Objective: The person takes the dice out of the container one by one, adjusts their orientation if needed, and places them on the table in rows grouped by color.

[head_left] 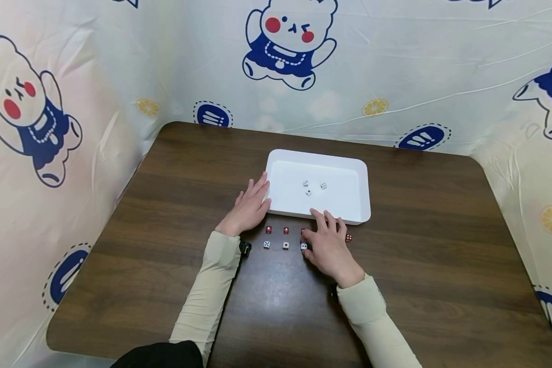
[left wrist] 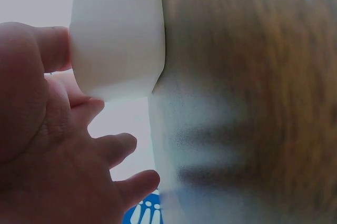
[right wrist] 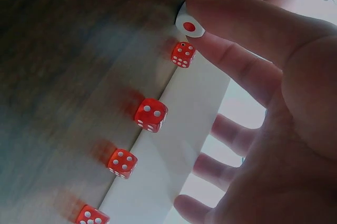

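Note:
In the head view my left hand (head_left: 247, 210) rests along the left side of the white tray (head_left: 361, 194), fingers extended. The left wrist view has its thumb and index finger against the tray wall (left wrist: 118, 45), other fingers spread. My right hand (head_left: 329, 250) is in front of the tray, pinching a white die (right wrist: 189, 26) with a red dot between thumb and index finger. Its other fingers reach over the tray's near rim. Beside that die is a red die (right wrist: 183, 54). Three white dice (head_left: 308, 192) lie inside the tray.
Left of my right hand, red dice (head_left: 286, 230) form a row before the tray, with white dice (head_left: 285, 246) in a nearer row. Another red die (head_left: 348, 237) shows to the hand's right. The brown wooden table (head_left: 441, 245) backs onto a printed curtain (head_left: 418, 66).

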Demonstrator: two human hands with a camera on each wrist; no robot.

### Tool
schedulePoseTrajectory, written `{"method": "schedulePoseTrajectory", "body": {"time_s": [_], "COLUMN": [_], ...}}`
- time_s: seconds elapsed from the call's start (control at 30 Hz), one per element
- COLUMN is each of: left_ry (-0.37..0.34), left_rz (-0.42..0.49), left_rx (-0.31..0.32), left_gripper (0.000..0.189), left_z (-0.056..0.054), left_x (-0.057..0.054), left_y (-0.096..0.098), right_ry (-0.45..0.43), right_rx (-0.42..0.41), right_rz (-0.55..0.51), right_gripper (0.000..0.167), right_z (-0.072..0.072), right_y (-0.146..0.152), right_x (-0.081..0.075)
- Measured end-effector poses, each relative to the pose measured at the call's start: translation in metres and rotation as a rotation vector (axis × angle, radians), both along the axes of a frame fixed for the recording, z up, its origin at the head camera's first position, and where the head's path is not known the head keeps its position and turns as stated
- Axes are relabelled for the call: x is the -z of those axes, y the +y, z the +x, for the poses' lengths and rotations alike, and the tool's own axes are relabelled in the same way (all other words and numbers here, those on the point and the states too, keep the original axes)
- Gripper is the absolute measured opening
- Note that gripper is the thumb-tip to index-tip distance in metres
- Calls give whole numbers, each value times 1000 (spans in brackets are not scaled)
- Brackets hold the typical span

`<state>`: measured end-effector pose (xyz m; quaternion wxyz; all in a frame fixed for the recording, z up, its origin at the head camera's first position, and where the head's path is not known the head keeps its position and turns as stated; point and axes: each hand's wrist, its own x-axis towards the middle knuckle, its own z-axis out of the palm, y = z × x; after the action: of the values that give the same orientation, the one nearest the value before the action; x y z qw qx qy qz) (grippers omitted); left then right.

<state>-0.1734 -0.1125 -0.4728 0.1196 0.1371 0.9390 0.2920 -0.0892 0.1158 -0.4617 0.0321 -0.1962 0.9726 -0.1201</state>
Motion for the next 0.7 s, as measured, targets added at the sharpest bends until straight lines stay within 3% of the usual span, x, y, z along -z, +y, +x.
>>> {"method": "schedulePoseTrajectory", "body": {"time_s": [0.7], "left_ry": [-5], "left_rz": [10], "left_rx": [-1], "left_gripper": [56], "left_z": [0], "left_x": [0], "left_y": [0], "right_ry": [24], "right_rx": [-8], "right_rz": [-5], "right_gripper": [18], "right_z": [1], "right_y": [0], "right_x": [1]}}
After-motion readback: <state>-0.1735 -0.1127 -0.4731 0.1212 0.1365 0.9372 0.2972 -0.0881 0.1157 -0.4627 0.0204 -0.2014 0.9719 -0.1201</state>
